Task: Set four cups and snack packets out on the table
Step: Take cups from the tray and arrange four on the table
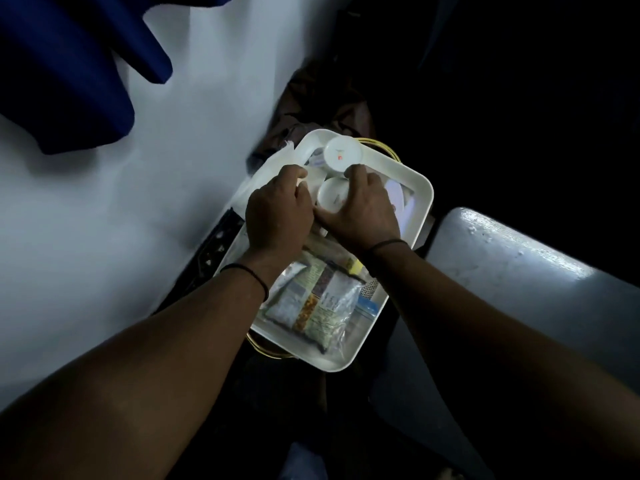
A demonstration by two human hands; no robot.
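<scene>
- The white table surface (114,202) fills the left of the head view; a dark blue cloth (69,71) hangs over its far corner; no cup or packet is seen on the visible part, so by that showing nothing is set out yet.
- The left hand (278,209) reaches into the far half of the white tray (420,202); its fingers curl down over a white thing at the tray's left edge, seemingly a cup, though the knuckles hide it, so what it holds cannot be told for certain.
- Between the two hands sits an upturned white cup (333,199), base up; the right hand (360,211) curls round it, thumb on its near side and fingertips over its far rim, a grip that looks ready to lift.
- Just beyond, touching or nearly so, stands another upturned white cup (343,155) with a small red mark on its base; no hand holds it; further cups, if any, are hidden under the hands.
- In the near half of the tray lie the snack packets (318,299), clear bags stacked flat and untouched; a blue-edged packet (367,308) peeps out on their right.
- To the right, a grey seat (512,271) stands beside the tray, well apart from the table.
- Judged so, the task is at its start: the cups are just being taken up; all the setting out remains.
</scene>
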